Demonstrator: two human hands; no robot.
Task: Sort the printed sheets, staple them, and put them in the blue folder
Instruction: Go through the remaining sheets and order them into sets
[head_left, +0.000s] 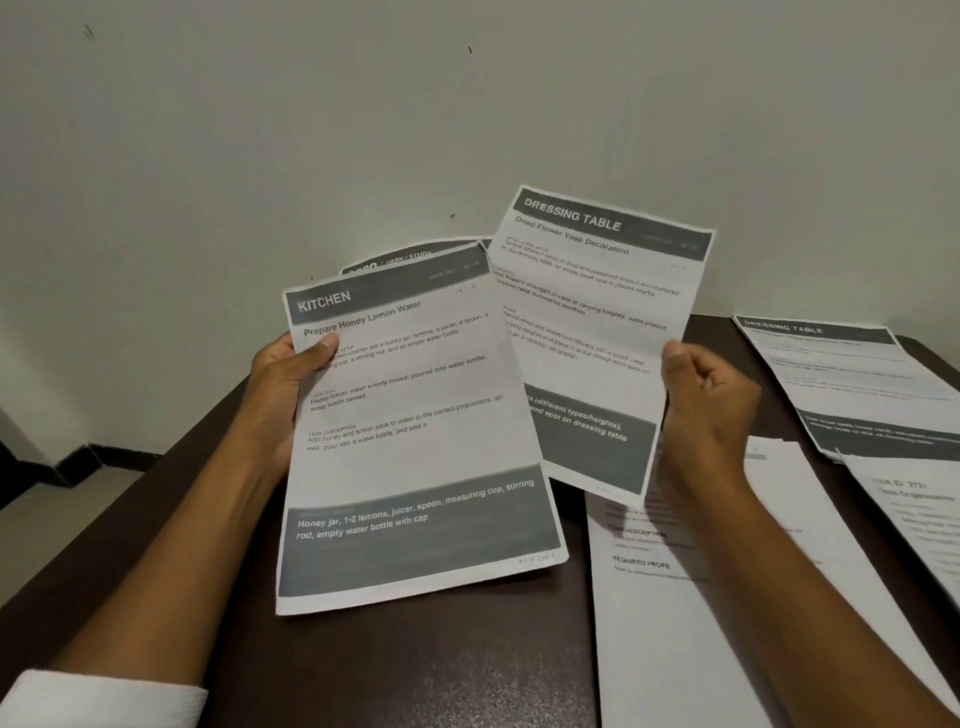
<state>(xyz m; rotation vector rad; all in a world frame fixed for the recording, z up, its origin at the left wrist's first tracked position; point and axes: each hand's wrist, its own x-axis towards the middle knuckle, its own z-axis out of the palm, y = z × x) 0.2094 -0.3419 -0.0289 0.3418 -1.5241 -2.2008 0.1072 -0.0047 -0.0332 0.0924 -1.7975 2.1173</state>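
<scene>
Holding centre frame, the "KITCHEN" sheet (415, 441) (subtitled "Prepare Honey Lemon Water") is raised above the dark table (415, 665), tilted slightly, with the left hand (283, 395) gripping its left edge, thumb curled over the front of the page. Behind its top edge peeks another sheet (395, 257), its header only partly readable. Just to the right, overlapped along its left side by the first page, the "DRESSING TABLE" sheet (597, 322) is held up by the right hand (706, 400), which pinches its right edge between thumb and curled fingers. Lower right of the frame, a white sheet (675, 623) lies flat on the table, partly under the right forearm. In the right of the frame a second "DRESSING TABLE" sheet (852, 384) lies flat, with one more printed page (919, 519) overlapping its lower edge. A white sleeve (98, 699) shows at lower left. A pale wall (311, 130) fills the upper half.
</scene>
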